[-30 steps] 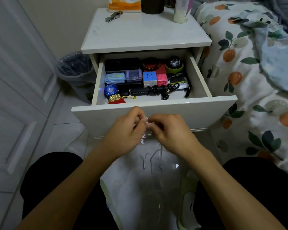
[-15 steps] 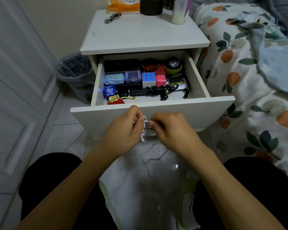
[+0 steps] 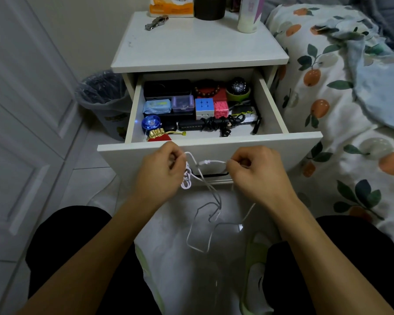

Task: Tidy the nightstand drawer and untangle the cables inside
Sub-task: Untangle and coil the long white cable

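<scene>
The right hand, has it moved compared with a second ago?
Yes. The right hand has pulled rightward along the drawer front, away from the left hand, stretching the white cable between them.

White cable pulled taut between both hands, loops dangling below. Nightstand drawer open, black cable bundled inside.

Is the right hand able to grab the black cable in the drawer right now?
Probably not yet: the right hand is pinching the white cable. The black cable lies uncovered in the open drawer.
</scene>
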`<state>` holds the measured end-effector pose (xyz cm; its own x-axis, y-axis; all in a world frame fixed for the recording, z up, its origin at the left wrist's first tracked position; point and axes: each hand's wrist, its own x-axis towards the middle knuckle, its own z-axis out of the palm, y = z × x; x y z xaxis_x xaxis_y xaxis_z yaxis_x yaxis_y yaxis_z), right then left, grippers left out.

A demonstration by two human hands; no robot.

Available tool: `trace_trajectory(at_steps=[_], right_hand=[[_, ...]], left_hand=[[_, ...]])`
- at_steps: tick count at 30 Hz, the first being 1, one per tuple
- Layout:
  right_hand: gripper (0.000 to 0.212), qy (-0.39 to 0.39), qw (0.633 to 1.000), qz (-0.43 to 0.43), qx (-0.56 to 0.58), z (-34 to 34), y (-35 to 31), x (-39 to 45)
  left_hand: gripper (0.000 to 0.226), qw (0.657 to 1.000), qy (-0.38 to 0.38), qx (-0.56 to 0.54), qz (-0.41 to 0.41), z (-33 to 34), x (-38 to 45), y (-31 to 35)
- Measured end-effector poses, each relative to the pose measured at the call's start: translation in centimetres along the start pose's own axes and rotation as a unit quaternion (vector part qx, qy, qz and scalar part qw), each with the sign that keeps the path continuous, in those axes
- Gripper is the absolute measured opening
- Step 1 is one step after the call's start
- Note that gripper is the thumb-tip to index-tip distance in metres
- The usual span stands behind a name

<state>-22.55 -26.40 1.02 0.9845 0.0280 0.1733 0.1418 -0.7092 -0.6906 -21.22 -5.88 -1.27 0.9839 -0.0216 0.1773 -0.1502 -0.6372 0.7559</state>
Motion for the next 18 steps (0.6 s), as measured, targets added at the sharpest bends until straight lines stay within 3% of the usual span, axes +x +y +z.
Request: trace_trajectory(at_steps=[3, 8, 10, 12, 14, 18], right_hand=[[0.022, -0.031, 0.999, 0.026, -0.017, -0.4, 0.1, 0.0], [0.017, -0.189, 0.962, 0.061, -0.187, -0.3, 0.3, -0.1], [0.018, -0.188, 0.955, 0.058, -0.224, 0.0, 0.4, -0.1], [0.026, -0.155, 0.972, 0.034, -0.172, 0.5, 0.5, 0.0], [0.03, -0.144, 0.989, 0.01, -0.026, 1.0, 0.0, 0.1], [0.02, -0.176, 0.967, -0.002, 0.183, 2.2, -1.6, 0.0]], left_hand=[[0.011, 0.997, -0.005, -0.069, -0.023, -0.9, 0.5, -0.6], [0.008, 0.991, -0.055, -0.12, 0.025, -1.7, 0.3, -0.6], [0.008, 0.988, -0.061, -0.132, 0.044, -1.9, 0.2, -0.3], [0.009, 0.985, -0.066, -0.148, 0.054, -2.1, 0.1, -0.2], [0.012, 0.981, -0.077, -0.169, 0.054, -2.1, 0.0, 0.2], [0.013, 0.978, -0.097, -0.17, 0.072, -2.1, -0.1, 0.8]])
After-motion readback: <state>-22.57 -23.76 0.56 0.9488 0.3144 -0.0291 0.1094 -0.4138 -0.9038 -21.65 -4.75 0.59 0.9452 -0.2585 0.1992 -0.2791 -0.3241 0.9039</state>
